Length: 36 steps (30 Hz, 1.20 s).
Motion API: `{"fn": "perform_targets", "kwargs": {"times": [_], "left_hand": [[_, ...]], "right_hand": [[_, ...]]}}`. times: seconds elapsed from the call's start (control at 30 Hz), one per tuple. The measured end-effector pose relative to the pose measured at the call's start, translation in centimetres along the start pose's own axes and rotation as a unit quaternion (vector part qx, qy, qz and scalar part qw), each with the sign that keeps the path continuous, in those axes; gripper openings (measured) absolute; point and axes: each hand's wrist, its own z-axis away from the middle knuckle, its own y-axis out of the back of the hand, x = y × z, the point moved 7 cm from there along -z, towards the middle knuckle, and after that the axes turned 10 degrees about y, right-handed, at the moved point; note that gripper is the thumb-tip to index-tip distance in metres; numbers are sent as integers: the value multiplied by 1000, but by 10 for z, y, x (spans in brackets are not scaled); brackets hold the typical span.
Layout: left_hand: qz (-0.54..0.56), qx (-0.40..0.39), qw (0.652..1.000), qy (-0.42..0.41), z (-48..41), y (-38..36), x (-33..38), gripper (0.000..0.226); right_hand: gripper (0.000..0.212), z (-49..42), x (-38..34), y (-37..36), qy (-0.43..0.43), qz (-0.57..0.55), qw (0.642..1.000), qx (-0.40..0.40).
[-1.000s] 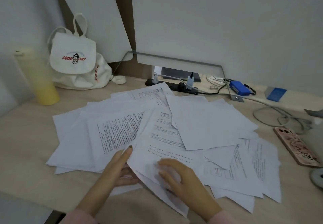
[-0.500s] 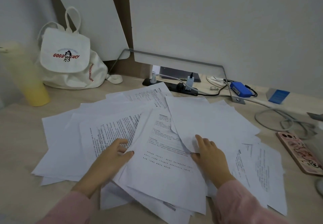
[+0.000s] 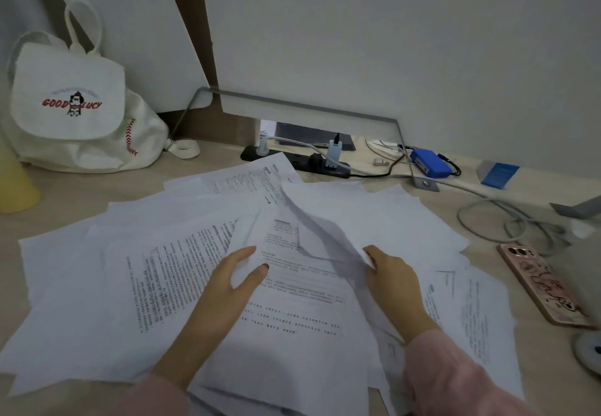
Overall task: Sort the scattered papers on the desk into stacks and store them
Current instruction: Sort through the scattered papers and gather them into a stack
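Many white sheets [image 3: 97, 285], some printed and some blank, lie overlapping across the wooden desk [image 3: 81, 188]. My left hand [image 3: 232, 285] rests on the left edge of a central printed sheet [image 3: 302, 305], with thumb and fingers spread. To its right, my right hand [image 3: 395, 285] grips the near edge of a blank sheet [image 3: 374, 220], which curls up off the pile and throws a shadow. The fingertips of that hand are hidden under the paper. More printed pages [image 3: 474, 311] lie beyond my right wrist.
A white backpack [image 3: 71, 107] and a yellow bottle [image 3: 13, 185] stand at the back left. Behind the papers lie a black power strip [image 3: 299, 162], a blue box [image 3: 429, 162] and cables [image 3: 507, 220]. A pink-cased phone [image 3: 543, 285] lies at the right.
My right hand moved from the near pages to the blank sheet and raised its edge. My left hand slid forward onto the central printed sheet. The view has come closer.
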Motion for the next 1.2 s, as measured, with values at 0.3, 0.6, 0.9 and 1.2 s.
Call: {"fn": "perform_targets", "kwargs": {"times": [0.3, 0.6, 0.9, 1.2], "left_hand": [[206, -131, 965, 95, 12, -75, 34, 104], [379, -180, 900, 120, 27, -79, 26, 38], [228, -3, 972, 52, 33, 21, -11, 43], [133, 73, 985, 78, 8, 73, -62, 35]], "right_hand": [[21, 64, -4, 60, -158, -589, 785, 110], [36, 98, 3, 47, -177, -757, 629, 32], [35, 74, 24, 27, -145, -347, 926, 30], [61, -14, -15, -19, 54, -59, 992, -95]]}}
